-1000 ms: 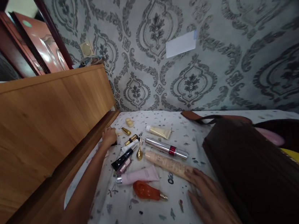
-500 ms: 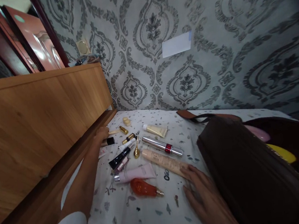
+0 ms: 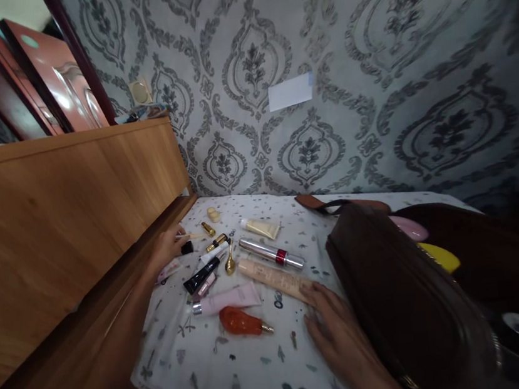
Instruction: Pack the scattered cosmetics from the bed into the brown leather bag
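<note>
My left hand (image 3: 166,246) at far left, fingers by pale stick (image 3: 192,235) and black cap (image 3: 186,247); grip unclear. My right hand (image 3: 337,331) low, thumb apart, fingertips touching near end of beige tube (image 3: 273,277). Silver tube (image 3: 270,253) with red band just beyond, cream tube (image 3: 260,228) farther. Pink tube (image 3: 227,299) left, orange bottle (image 3: 240,321) on near side of it. Brown bag (image 3: 394,291) at right, pink thing (image 3: 408,227) and yellow thing (image 3: 441,257) beside it.

Inspection count: five tubes (image 3: 273,277), one orange bottle (image 3: 240,321), one silver cylinder (image 3: 262,249). Also recorded: one brown bag (image 3: 394,291), one white sheet (image 3: 290,93).
</note>
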The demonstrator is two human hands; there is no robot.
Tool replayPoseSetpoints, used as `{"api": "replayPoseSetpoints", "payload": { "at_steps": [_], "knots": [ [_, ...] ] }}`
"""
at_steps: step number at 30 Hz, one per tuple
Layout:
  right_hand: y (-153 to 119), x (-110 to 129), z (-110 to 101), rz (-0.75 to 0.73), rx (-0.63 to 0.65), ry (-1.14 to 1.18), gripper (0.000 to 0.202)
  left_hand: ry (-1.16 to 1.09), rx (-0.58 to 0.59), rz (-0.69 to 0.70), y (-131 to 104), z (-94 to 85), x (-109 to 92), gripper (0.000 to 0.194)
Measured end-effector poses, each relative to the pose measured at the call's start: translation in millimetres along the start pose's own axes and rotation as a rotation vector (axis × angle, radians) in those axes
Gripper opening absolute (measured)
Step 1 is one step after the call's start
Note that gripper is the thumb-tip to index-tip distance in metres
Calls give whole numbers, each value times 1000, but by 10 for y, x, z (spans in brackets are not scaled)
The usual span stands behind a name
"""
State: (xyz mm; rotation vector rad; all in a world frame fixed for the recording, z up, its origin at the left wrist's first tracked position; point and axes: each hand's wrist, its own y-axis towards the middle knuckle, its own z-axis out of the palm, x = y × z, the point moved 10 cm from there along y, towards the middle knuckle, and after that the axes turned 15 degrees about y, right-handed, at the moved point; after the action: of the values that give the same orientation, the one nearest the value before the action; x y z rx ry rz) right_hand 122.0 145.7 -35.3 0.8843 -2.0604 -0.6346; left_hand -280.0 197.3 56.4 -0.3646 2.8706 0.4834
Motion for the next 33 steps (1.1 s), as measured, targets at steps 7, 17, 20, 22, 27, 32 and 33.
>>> {"api": "replayPoseSetpoints", "payload": {
  "at_steps": [7,17,20,22,27,32,33],
  "knots": [
    [25,-2,-6,52,57,60,38,-444,-143,-41,-262,121,-282,37],
    [449,219,66,496,62,752,38,-921,-31,-8,-389,282,-668,42],
    [446,246,331,732,36,1134,52,-1023,77,47,-506,339,-829,41],
    [377,256,488,866,-12,1358,57,-1089,178,79,-593,408,-941,41],
    [208,297,653,992,-31,1591,50,-1104,352,166,-791,506,-1198,39],
    [173,296,573,995,2,1556,43,-981,440,286,-958,518,-1431,32],
    [169,284,554,1002,-5,1546,41,-970,435,296,-977,508,-1456,31]
  ]
}}
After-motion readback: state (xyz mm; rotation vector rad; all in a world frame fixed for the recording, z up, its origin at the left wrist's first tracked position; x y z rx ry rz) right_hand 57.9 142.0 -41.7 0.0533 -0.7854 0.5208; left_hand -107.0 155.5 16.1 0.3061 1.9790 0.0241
